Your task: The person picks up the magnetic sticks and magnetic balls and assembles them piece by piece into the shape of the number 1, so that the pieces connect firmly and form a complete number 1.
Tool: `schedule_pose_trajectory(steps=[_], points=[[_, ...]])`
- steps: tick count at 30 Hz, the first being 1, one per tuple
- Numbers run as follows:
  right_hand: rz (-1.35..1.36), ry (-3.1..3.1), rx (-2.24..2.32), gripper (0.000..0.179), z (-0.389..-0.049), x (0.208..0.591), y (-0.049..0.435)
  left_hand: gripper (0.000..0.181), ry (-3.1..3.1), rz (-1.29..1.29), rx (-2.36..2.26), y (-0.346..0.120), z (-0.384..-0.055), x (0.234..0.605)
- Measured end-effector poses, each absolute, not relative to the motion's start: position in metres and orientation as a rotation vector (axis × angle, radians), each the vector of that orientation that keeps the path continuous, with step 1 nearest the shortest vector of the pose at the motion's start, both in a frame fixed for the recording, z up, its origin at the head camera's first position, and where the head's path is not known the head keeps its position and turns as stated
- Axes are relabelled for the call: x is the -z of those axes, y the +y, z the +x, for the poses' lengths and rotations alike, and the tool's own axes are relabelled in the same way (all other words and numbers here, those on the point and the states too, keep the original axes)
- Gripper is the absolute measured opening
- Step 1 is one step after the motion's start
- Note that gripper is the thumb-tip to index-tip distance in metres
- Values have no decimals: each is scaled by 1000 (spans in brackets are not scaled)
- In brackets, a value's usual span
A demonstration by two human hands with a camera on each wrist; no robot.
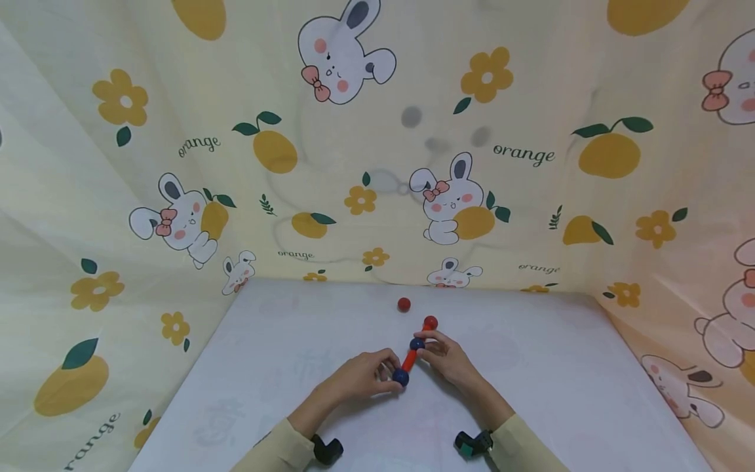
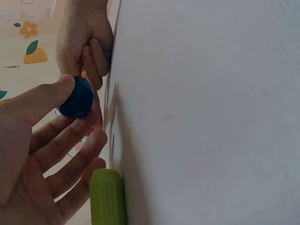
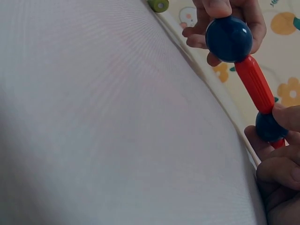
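Observation:
A chain of balls and rods spans both hands in the head view. My left hand (image 1: pixel 366 373) pinches the near blue ball (image 1: pixel 400 377) between thumb and fingers. From that ball a red rod (image 1: pixel 409 360) runs to a second blue ball (image 1: pixel 417 344), which my right hand (image 1: pixel 451 360) pinches. Beyond it, a further red rod, partly covered by fingers, ends in a red ball (image 1: pixel 430 322). In the left wrist view a green rod (image 2: pixel 108 197) shows beside the lower left fingers; I cannot tell whether they touch it.
A loose red ball (image 1: pixel 404 304) lies near the back of the white table (image 1: pixel 283 341). Patterned curtain (image 1: pixel 377 131) hangs behind the table and along both sides.

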State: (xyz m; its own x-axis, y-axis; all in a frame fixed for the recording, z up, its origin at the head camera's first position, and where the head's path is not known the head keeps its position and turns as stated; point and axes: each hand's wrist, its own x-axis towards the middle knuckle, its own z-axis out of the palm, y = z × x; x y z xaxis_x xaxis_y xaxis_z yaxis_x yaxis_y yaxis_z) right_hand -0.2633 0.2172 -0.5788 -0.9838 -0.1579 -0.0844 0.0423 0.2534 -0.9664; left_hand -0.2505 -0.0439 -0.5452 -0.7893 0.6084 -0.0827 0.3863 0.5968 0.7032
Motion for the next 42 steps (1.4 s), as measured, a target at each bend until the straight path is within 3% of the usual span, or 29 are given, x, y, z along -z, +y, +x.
schedule_pose_trajectory(steps=[42], points=[[-111,2521,1736,38,-265,582,213,33,2519,825,-1019,-51,-257,548]])
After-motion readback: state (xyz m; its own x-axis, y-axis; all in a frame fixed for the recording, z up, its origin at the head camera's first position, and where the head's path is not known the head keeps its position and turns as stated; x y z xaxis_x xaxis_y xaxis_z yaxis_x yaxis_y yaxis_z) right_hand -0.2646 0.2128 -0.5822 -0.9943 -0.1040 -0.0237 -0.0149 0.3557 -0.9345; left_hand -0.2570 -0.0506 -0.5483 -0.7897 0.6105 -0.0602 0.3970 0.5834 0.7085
